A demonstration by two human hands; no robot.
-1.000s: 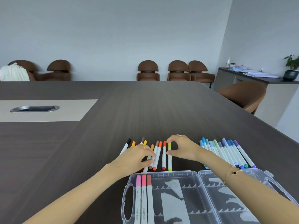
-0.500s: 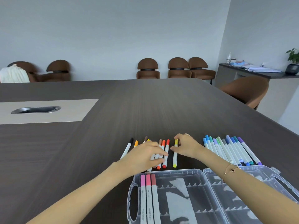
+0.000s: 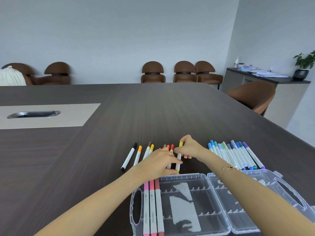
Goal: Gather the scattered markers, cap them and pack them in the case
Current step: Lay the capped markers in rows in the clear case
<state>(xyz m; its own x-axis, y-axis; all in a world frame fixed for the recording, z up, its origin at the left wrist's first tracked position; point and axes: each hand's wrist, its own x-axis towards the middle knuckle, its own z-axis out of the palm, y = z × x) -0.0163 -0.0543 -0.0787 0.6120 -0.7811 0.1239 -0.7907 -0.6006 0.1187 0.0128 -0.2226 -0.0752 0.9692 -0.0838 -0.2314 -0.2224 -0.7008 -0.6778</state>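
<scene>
On the dark table a yellow marker (image 3: 179, 155) lies beside red and orange markers (image 3: 170, 147). My right hand (image 3: 190, 148) pinches the yellow marker near its top cap. My left hand (image 3: 157, 161) lies over the lower ends of these markers, with its fingers and thumb curled round them. A black marker (image 3: 128, 157), an orange one (image 3: 137, 155) and a brown and amber pair (image 3: 149, 149) lie to the left. Several blue, green and purple markers (image 3: 238, 155) sit in a row on the right. The open clear case (image 3: 207, 178) holds three pink markers (image 3: 151, 206) in its left half.
The table's right edge runs diagonally past a brown chair (image 3: 254, 96). A pale inset with a metal cable slot (image 3: 33, 114) is at the far left. More chairs stand along the back wall, and a sideboard with a plant (image 3: 302, 65) is at the right.
My right hand has pushed the yellow marker left against the red and orange ones. My left hand has slid right and closed over their lower ends.
</scene>
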